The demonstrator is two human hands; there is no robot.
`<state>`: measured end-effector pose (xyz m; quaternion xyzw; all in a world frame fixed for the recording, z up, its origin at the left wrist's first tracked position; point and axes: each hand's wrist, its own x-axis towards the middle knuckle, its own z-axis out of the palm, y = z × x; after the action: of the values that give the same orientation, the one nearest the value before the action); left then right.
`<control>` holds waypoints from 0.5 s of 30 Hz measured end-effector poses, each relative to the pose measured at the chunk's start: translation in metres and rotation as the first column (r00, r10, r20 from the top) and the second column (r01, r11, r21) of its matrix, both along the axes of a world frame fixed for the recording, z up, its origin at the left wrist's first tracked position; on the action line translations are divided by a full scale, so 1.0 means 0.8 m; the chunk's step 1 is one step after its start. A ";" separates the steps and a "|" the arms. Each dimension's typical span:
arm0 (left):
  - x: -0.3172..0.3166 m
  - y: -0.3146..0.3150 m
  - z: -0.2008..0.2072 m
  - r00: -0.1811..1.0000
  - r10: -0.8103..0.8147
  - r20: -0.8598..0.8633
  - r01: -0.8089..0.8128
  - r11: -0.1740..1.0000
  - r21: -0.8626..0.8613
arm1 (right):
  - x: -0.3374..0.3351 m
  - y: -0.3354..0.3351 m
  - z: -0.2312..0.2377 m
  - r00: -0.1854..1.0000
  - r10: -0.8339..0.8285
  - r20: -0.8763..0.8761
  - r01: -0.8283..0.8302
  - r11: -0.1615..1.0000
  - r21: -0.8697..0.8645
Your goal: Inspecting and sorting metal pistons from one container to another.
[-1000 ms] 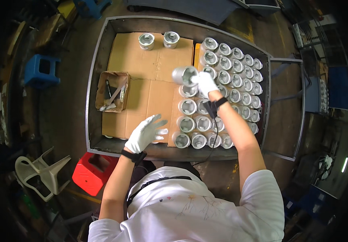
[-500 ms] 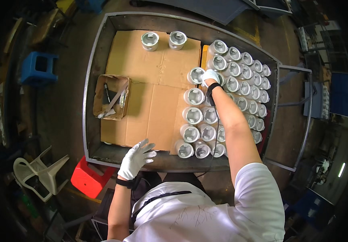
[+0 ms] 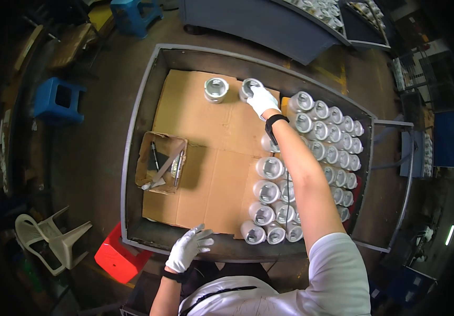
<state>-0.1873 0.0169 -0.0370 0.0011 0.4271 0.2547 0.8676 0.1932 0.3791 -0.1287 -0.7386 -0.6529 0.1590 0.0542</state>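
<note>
My right hand point(image 3: 262, 101), in a white glove, reaches to the far side of the cart. Its fingers are closed over the near rim of a silvery metal piston point(image 3: 250, 84) standing on the cardboard. Left of it stands another piston point(image 3: 216, 90), apart from the hand. Rows of similar pistons point(image 3: 269, 167) fill the right side, some hidden under my right forearm. My left hand point(image 3: 189, 248), also gloved, hovers above the cart's near edge with fingers spread and nothing in it.
A metal-walled cart point(image 3: 132, 158) holds the cardboard sheet point(image 3: 211, 179). On its left sits an open cardboard box point(image 3: 141, 158) with a pen and a flat strip inside. A red stool point(image 3: 119, 255), blue stool point(image 3: 58, 100) and pale plastic chair point(image 3: 53, 239) stand left. Another cart point(image 3: 258, 29) is beyond.
My right hand has moved away from the near rows to the far piston right of its neighbour. My left hand stays spread near the front edge. The whole view has shifted.
</note>
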 end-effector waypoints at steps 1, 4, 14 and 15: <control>-0.006 -0.003 0.001 1.000 0.007 -0.008 -0.007 1.000 -0.005 | -0.006 0.010 -0.014 1.000 -0.024 -0.013 0.024 0.999 -0.024; -0.023 -0.011 0.006 0.993 0.045 -0.107 -0.048 0.998 -0.031 | -0.019 0.032 -0.047 0.984 -0.178 -0.025 0.172 0.973 -0.150; -0.035 -0.018 -0.009 0.996 0.087 -0.034 -0.086 0.996 0.016 | -0.006 -0.062 0.006 0.312 -0.557 -0.770 0.210 0.830 -0.516; -0.035 -0.020 -0.010 0.996 0.078 -0.047 -0.076 0.996 0.035 | -0.019 -0.087 0.026 0.218 -0.592 -0.776 0.194 0.805 -0.560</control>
<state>-0.2156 0.0012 -0.0451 0.0053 0.4434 0.2950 0.8464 0.1778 0.3094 -0.1078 -0.6495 -0.2471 0.6416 0.3248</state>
